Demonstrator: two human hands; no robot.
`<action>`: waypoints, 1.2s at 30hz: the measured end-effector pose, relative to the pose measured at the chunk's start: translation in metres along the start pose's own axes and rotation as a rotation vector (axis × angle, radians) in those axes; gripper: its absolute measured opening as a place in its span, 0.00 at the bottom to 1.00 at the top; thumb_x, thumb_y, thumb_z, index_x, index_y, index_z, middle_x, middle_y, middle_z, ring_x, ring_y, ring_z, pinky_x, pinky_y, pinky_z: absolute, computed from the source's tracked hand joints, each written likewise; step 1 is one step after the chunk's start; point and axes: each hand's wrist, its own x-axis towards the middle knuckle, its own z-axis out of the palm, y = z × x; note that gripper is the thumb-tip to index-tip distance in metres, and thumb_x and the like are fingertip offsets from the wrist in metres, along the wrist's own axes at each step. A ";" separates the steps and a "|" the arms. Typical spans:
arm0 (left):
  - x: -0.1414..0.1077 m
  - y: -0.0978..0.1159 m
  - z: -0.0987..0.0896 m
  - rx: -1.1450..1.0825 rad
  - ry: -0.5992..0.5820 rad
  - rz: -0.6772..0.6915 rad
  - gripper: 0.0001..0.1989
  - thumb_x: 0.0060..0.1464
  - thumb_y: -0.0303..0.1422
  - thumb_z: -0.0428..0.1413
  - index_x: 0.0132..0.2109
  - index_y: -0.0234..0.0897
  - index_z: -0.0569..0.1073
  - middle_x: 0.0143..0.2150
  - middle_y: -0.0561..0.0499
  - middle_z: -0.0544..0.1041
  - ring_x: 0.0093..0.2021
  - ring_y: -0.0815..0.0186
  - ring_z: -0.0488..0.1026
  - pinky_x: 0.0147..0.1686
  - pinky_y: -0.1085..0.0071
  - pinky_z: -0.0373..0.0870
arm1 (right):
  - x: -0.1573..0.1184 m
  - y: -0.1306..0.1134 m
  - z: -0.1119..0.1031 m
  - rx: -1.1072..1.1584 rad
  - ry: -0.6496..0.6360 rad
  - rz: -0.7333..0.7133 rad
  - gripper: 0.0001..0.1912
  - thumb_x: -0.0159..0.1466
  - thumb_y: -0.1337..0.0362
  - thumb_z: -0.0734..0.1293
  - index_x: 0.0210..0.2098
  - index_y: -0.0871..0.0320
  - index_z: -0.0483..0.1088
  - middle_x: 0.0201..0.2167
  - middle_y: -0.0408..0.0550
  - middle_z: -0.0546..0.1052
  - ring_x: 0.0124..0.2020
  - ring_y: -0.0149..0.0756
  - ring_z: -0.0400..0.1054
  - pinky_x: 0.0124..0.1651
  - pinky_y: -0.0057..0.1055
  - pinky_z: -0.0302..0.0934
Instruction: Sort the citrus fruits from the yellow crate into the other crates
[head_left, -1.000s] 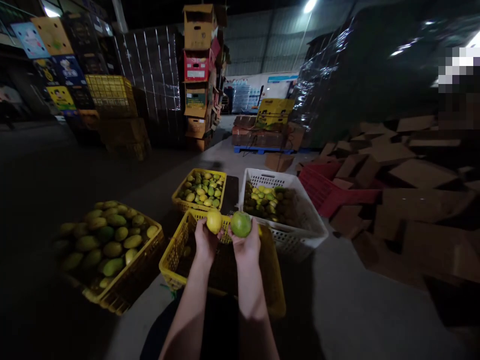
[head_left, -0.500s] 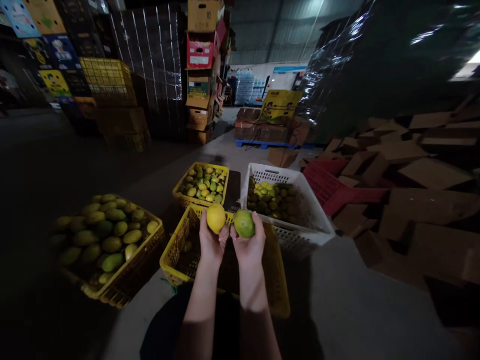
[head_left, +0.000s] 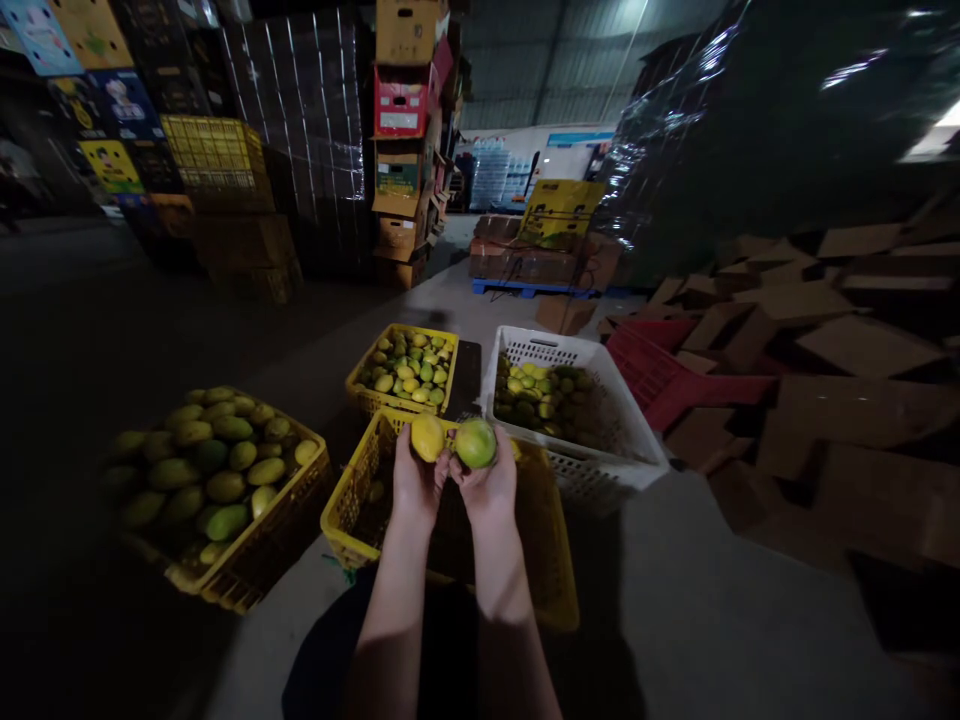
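Note:
My left hand [head_left: 417,485] is closed around a yellow lemon [head_left: 428,438]. In my right hand [head_left: 486,483] sits a rounder green lemon [head_left: 475,443] with a yellowish patch. Both hands are side by side, fingers almost touching, above a yellow crate [head_left: 346,545] in which a few fruits show in shadow; my forearms hide much of its inside. Beyond it stands a smaller-looking yellow crate [head_left: 360,397] filled with yellow and green lemons. A white crate [head_left: 622,425] at the right holds more lemons, mostly greenish and dark.
At the left, a yellow crate [head_left: 225,580] is heaped with green-yellow fruit. Flattened cardboard boxes [head_left: 847,420] and a red plastic crate or stool [head_left: 667,380] lie at the right. Farther back are stacked cartons [head_left: 401,180] and a blue pallet [head_left: 525,288].
Both hands have shifted slightly left and drawn closer together. The green lemon has turned in my right hand and moved left, now showing a yellowish patch.

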 end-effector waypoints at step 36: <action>-0.017 0.015 -0.002 0.231 -0.168 0.176 0.16 0.48 0.41 0.54 0.26 0.30 0.73 0.20 0.49 0.72 0.10 0.74 0.61 0.07 0.78 0.50 | -0.009 -0.004 0.000 0.071 -0.052 -0.185 0.11 0.54 0.55 0.63 0.19 0.51 0.70 0.21 0.44 0.73 0.24 0.34 0.68 0.18 0.28 0.56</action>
